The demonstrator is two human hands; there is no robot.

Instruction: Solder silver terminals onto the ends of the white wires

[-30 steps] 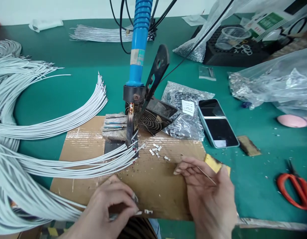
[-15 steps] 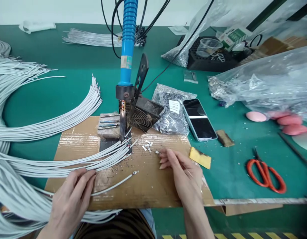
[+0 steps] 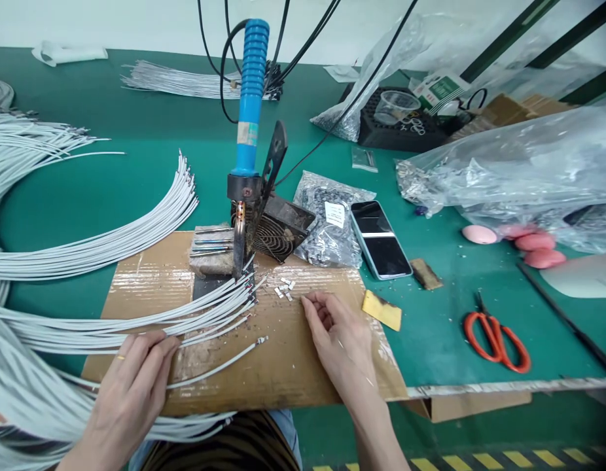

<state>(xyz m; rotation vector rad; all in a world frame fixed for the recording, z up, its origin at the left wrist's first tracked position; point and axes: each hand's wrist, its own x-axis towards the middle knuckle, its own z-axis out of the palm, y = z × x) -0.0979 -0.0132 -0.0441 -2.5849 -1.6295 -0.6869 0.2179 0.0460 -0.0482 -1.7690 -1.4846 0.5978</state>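
My left hand [image 3: 133,379] rests at the lower left of the cardboard, closed over a thin white cable [image 3: 217,368]. The cable's free end, with a small metal tip, sticks out to the right. Above my fingers, a bunch of white cables [image 3: 199,324] runs to the soldering iron [image 3: 249,118], which is held upright with its tip down over their ends. On the cardboard, my right hand [image 3: 339,340] has thumb and forefinger pinched together where a small white piece lay; that piece is now covered by the fingertips. Several small white pieces [image 3: 285,288] lie just left of them.
Under the work lies a cardboard sheet [image 3: 283,366]. To the right are a yellow sponge [image 3: 381,310], a phone [image 3: 381,242], orange-handled scissors [image 3: 497,340] and a bag of small parts [image 3: 327,222]. A dark fan [image 3: 286,226] stands behind the iron. Large cable bundles [image 3: 18,379] fill the left.
My right thumb and forefinger have closed over the small white piece that showed at their tips. The view has shifted slightly; my left hand stays on the cable.
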